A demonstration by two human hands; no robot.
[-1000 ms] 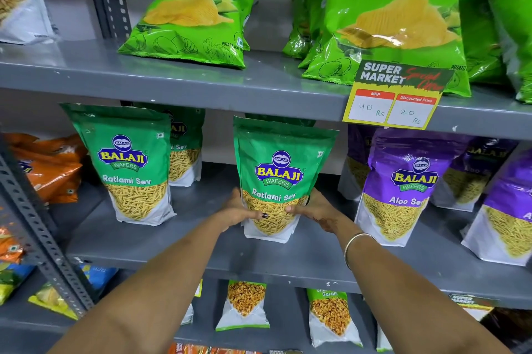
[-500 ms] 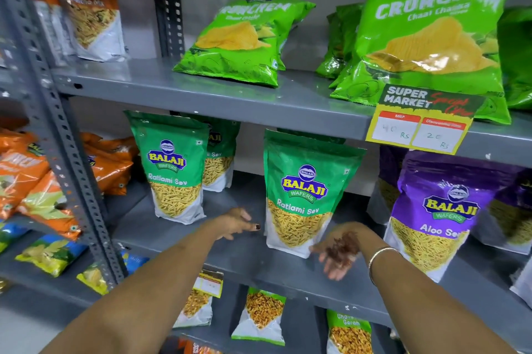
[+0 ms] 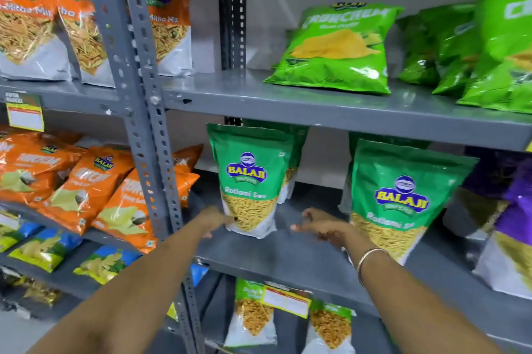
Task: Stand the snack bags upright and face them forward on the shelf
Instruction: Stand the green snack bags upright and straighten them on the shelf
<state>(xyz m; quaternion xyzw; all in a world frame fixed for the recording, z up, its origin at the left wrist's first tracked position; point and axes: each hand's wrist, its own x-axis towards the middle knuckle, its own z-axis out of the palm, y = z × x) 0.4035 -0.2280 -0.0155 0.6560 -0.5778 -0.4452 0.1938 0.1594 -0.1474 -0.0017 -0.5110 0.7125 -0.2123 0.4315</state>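
Note:
Two green Balaji Ratlami Sev bags stand upright and face forward on the grey middle shelf (image 3: 302, 255). The left Ratlami Sev bag (image 3: 249, 181) has my left hand (image 3: 214, 219) touching its lower left corner. My right hand (image 3: 319, 228) hovers open to the right of that bag, fingers spread, holding nothing. The right Ratlami Sev bag (image 3: 400, 198) stands just behind my right wrist. Another green bag (image 3: 293, 152) is partly hidden behind the left one. The picture is blurred by motion.
A grey slotted upright post (image 3: 144, 123) stands left of my left arm. Orange bags (image 3: 86, 189) lean on the shelf beyond it. Green Crunchem bags (image 3: 336, 48) lie on the top shelf, purple Aloo Sev bags (image 3: 515, 209) at the right, more bags (image 3: 253, 313) below.
Both hands let go of the right Ratlami Sev bag and moved left to the left one. My view swung left as well.

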